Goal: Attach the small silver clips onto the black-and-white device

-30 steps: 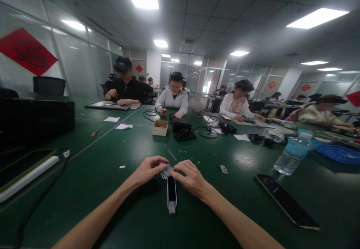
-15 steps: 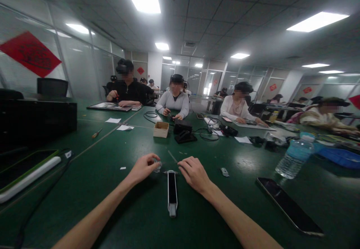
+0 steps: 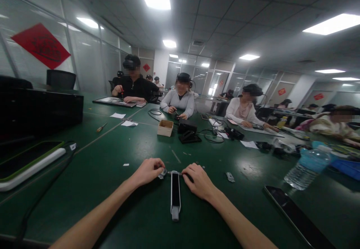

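Note:
In the middle of the green table [image 3: 135, 215] lies a slim, grey-white device [image 3: 175, 196] with a long black face, its narrow end toward me. A thin metal rod [image 3: 180, 173] sticks out on both sides of its far end. My left hand [image 3: 149, 172] pinches a small shiny metal part [image 3: 162, 174] just left of that rod. My right hand [image 3: 198, 181] has its fingers curled, the fingertips at the rod's right end. Whether they grip it firmly is hard to see. Beyond the hands, a thin strip [image 3: 176, 156] lies flat.
Right of my hand lie another small metal part [image 3: 230, 177], a black phone [image 3: 295, 215] and a water bottle [image 3: 308, 166]. A small box [image 3: 165, 128] and a black stand [image 3: 189, 132] stand ahead. At left are a screwdriver [image 3: 101, 127] and a cable [image 3: 47, 181]. Several people sit opposite.
My left hand has brought the metal part closer to the device's far end. My right hand has moved from beside the thin strip to the rod. The whole view has shifted slightly.

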A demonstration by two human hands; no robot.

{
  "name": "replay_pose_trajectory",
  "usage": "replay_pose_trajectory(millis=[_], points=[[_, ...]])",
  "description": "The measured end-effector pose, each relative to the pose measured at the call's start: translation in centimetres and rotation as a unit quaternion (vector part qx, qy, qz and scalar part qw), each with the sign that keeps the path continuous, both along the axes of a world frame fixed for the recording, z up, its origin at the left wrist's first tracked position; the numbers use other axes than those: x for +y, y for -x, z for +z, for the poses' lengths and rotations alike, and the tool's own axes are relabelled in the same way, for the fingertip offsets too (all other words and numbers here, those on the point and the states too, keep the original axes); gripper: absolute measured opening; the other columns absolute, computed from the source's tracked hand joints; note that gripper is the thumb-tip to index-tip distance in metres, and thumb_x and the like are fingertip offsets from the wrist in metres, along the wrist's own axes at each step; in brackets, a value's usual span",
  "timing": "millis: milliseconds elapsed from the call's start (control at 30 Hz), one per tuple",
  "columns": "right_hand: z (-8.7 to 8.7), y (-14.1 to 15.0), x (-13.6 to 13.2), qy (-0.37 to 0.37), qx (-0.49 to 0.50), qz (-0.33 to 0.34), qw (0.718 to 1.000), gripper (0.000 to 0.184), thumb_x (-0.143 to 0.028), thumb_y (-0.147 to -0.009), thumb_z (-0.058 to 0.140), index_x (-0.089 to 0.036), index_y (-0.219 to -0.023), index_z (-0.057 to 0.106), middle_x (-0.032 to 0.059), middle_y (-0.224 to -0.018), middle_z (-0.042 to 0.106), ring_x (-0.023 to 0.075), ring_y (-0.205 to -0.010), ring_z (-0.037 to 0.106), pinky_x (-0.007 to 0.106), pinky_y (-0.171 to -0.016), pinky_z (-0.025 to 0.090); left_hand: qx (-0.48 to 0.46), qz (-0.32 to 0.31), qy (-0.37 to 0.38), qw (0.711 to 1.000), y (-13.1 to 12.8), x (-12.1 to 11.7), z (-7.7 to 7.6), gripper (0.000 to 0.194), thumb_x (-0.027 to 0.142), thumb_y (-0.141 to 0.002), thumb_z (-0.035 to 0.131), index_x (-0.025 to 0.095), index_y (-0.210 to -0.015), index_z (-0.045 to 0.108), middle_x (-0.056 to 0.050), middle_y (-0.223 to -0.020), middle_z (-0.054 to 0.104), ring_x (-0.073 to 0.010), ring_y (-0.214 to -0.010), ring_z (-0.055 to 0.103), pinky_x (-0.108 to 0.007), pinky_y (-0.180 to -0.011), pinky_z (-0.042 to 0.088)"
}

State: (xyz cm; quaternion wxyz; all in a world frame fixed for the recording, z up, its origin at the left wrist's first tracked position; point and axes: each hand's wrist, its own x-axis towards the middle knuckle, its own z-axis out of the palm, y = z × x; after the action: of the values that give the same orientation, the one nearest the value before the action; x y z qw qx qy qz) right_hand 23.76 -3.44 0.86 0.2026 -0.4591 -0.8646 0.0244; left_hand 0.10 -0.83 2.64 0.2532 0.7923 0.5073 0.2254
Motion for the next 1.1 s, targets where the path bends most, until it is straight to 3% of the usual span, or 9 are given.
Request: replay_pose_trajectory(millis=[200,467,667,933,1100], points=[[-0.6,-0.1,0.2,-0.023,0.013,0.02,0.999,0.016,-0.019,-0.091,0.05,-0.017,-0.095,0.065,0.0065,-0.093,0.065,0.0187,-0.086,0.057,0.034,-0.076,0.046,-0.005,-0.022,0.011,1.0,0.0,-0.1,0.1,0.028,0.034,-0.079,0.049,0.016,-0.088,0.069,-0.003,-0.072,0.069,-0.0173,-0.064,0.062,-0.024,-0.057,0.041],[-1.2,0.0,0.4,-0.026,0.033,0.02,0.999,0.012,-0.017,-0.09,0.052,-0.017,-0.092,0.065,0.0052,-0.089,0.064,0.0175,-0.083,0.056,0.032,-0.074,0.047,-0.02,-0.054,0.022,0.998,0.0,0.1,-0.8,0.026,0.036,-0.081,0.052,0.019,-0.095,0.065,-0.002,-0.079,0.07,-0.0184,-0.072,0.065,-0.026,-0.065,0.045],[-1.1,0.1,0.3,-0.029,0.033,0.023,0.999,0.011,-0.016,-0.088,0.054,-0.016,-0.09,0.065,0.0053,-0.088,0.063,0.0172,-0.083,0.056,0.031,-0.074,0.046,-0.022,-0.07,0.03,0.997,-0.1,-0.3,-0.5,0.027,0.034,-0.083,0.05,0.017,-0.098,0.064,-0.003,-0.082,0.07,-0.0179,-0.073,0.064,-0.026,-0.065,0.045],[-0.8,0.2,0.1,-0.034,0.011,0.019,0.999,0.01,-0.016,-0.087,0.054,-0.016,-0.087,0.065,0.0053,-0.085,0.062,0.0167,-0.079,0.055,0.029,-0.07,0.045,0.033,-0.091,-0.001,0.995,0.1,-0.5,0.0,0.028,0.038,-0.084,0.052,0.02,-0.102,0.063,-0.001,-0.078,0.067,-0.0158,-0.068,0.06,-0.023,-0.059,0.039],[-0.5,0.2,0.0,-0.038,0.002,0.023,0.999,0.01,-0.016,-0.087,0.054,-0.015,-0.087,0.064,0.005,-0.085,0.062,0.0161,-0.078,0.054,0.028,-0.067,0.045,0.07,-0.097,-0.054,0.991,0.0,-0.7,0.3,0.025,0.039,-0.084,0.053,0.022,-0.099,0.063,-0.002,-0.084,0.068,-0.0182,-0.075,0.062,-0.025,-0.064,0.041]])
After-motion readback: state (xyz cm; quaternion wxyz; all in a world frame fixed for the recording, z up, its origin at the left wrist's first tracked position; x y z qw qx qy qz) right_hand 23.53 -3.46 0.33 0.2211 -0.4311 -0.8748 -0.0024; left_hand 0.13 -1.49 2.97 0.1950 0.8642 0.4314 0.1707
